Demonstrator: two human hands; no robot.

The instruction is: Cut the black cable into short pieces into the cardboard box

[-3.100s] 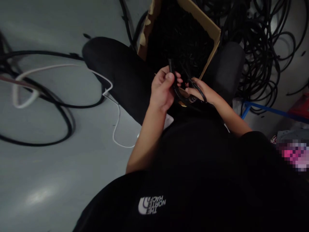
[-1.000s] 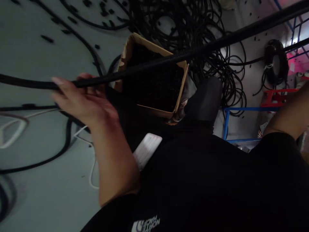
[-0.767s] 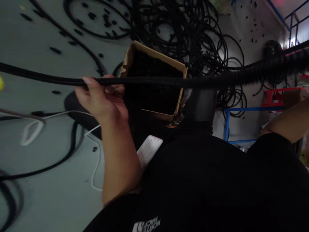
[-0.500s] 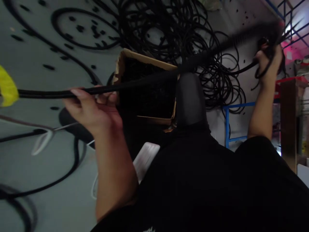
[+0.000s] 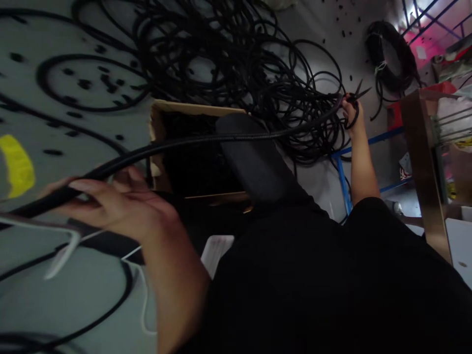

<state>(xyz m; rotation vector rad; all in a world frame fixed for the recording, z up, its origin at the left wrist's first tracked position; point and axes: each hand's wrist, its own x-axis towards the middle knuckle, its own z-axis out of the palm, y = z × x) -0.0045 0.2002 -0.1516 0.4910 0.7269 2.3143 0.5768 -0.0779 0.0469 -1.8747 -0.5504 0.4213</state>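
Observation:
A long black cable (image 5: 184, 142) runs across in front of me, bowing upward, with a ribbed-looking stretch near its middle. My left hand (image 5: 110, 204) is closed around it at the left, thumb on top and fingers underneath. At the right, my right hand (image 5: 351, 115) grips the cable's far part and also holds a pair of scissors (image 5: 357, 94). The scissor blades are spread apart and point away from the cable. Beneath the cable stands an open cardboard box (image 5: 199, 109) with dark contents I cannot make out.
A large tangle of black cable (image 5: 228, 54) covers the floor ahead, with small black pieces (image 5: 84, 84) scattered at left. A tied cable coil (image 5: 381, 64) lies at upper right near a blue metal frame (image 5: 342, 182). A yellow strip (image 5: 16, 167) shows at the left edge.
My right hand has come down and inward with the scissors and cable, so the cable bows instead of stretching straight. My left hand is lower and further left. The view has shifted right.

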